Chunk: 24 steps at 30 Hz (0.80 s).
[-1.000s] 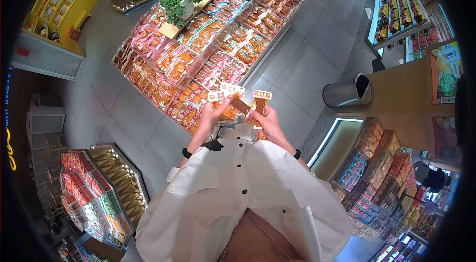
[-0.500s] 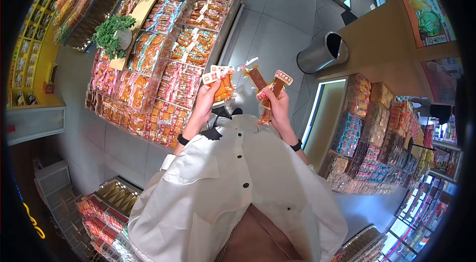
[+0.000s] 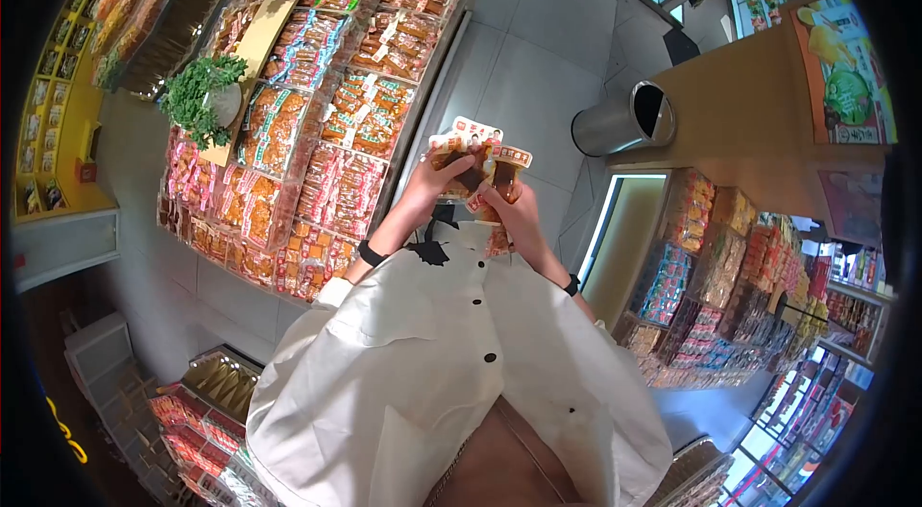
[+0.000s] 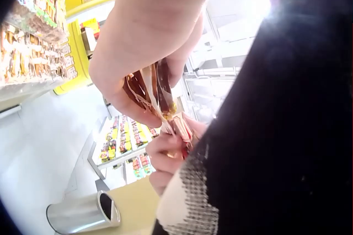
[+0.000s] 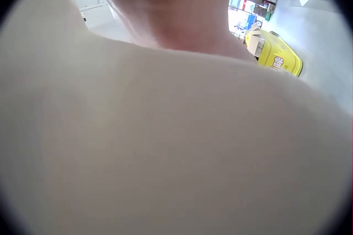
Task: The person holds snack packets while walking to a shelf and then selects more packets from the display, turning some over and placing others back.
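Note:
In front of the jacket, both hands come close together with small sealed snack packets between them. My left hand (image 3: 425, 192) grips several packets (image 3: 448, 157) with white printed header tops, its thumb lying across the front. A dark brown packet (image 4: 165, 83) shows between the left fingers and thumb in the left wrist view. My right hand (image 3: 523, 219) pinches brown snack packets (image 3: 505, 177), one with a red-and-white header. Below its palm another reddish packet (image 3: 498, 240) hangs. In the right wrist view a pale sleeve (image 5: 165, 136) hides most of the hand.
A wide display stand (image 3: 336, 181) filled with bagged snacks stands at front left, with potted plants (image 3: 205, 102) on a board. A metal trash bin (image 3: 605, 121) lies ahead right, beside a brown counter (image 3: 735, 104). More snack shelves (image 3: 711, 277) rise at the right.
The hands were apart and have come together, the left moving right with its packets. A brown packet angled between the hands earlier now overlaps the left hand's packets. The view has shifted from the first frame.

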Tool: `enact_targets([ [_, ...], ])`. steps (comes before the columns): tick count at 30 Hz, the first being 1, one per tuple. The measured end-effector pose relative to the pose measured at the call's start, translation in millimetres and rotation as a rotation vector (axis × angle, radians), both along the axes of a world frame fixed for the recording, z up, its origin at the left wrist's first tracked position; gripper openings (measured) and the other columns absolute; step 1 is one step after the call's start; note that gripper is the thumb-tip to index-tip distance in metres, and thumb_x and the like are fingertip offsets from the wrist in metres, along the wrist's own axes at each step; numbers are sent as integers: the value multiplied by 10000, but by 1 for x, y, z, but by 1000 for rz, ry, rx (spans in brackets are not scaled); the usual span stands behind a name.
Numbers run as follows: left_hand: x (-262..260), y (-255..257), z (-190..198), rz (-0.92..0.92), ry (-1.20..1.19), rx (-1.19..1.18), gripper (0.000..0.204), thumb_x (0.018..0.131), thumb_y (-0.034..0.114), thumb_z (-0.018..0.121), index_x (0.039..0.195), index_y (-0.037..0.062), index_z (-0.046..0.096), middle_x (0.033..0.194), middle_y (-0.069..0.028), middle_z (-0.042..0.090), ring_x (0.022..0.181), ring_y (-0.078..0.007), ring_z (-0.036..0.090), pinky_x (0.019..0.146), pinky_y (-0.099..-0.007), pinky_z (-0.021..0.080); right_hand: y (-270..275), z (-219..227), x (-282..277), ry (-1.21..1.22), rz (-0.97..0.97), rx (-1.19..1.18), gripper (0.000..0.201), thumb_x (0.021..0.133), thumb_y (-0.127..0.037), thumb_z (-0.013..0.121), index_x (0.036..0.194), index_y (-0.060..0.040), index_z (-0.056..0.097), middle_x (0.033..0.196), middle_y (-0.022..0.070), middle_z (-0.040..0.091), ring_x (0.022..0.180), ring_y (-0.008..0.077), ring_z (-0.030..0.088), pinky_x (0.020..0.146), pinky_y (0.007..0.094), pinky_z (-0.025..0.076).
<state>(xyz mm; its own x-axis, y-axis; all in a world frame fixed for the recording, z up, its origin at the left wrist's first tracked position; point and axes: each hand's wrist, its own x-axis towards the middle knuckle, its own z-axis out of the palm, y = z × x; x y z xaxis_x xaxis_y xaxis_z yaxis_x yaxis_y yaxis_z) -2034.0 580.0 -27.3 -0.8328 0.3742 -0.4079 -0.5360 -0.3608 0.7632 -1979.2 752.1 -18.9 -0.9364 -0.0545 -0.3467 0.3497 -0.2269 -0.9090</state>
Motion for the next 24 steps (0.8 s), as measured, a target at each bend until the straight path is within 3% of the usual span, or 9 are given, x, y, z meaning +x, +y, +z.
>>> enact_targets([
  [3,-36,-16,-1,-10,-19,-81,333,908,151,648,1205,16,585,1132,-52,647,1032,-143,627,878,-300,515,-4,-4,-34,-65,172,162,187,934,-182,633,1005,-10,612,907,9,647,804,51,579,713,235,486],
  [6,-66,-38,-3,37,3,-16,342,888,137,660,1201,15,590,1112,-57,656,1007,-153,637,879,-295,513,-12,-5,-69,-133,179,170,203,956,-239,618,984,-39,599,886,-1,638,785,52,579,701,229,487],
  [8,-82,-53,-14,89,25,-23,353,875,134,669,1199,18,592,1111,-53,659,988,-152,641,871,-284,509,-16,-6,-90,-170,-61,113,220,968,-271,604,998,-54,580,873,-7,630,768,59,583,703,236,491],
  [12,-112,-72,-20,-51,60,-116,399,852,234,722,1187,47,609,1061,-14,666,971,-106,620,858,-267,480,-15,-17,-143,-103,-26,61,302,973,-270,594,1149,-26,572,1024,33,632,921,82,593,810,269,491],
  [14,-121,-71,-11,-122,46,-141,422,860,297,727,1197,64,624,1071,-10,664,964,-92,603,852,-256,470,-26,-14,-164,-58,43,107,326,985,-240,574,1223,-19,553,1100,50,623,999,96,584,870,277,480],
  [15,-126,-75,7,-190,-4,-234,452,871,317,719,1226,60,607,1151,-14,639,1059,-109,572,913,-279,443,-34,-12,-172,-31,108,92,308,996,-210,542,1243,-26,537,1106,51,618,1004,104,589,889,284,476],
  [19,-140,-81,-25,-231,163,-260,482,867,310,722,1268,75,595,1199,-29,627,1045,-108,579,920,-274,446,-63,-9,-204,3,270,58,309,1009,-130,491,1300,-30,507,1123,47,617,1019,109,585,905,284,477],
  [21,-141,-87,-27,-196,91,-280,493,868,301,719,1288,81,582,1205,-23,626,1050,-112,578,930,-274,442,-66,-12,-221,2,331,45,309,1007,-131,500,1298,-30,511,1137,44,620,1012,107,586,901,275,482],
  [24,-147,-95,-3,-103,8,-301,518,873,277,709,1331,94,551,1239,-18,611,1080,-118,565,947,-279,439,-74,-19,-250,-105,427,-241,322,1019,-125,461,1327,-30,475,1163,48,599,1046,116,575,935,278,465],
])
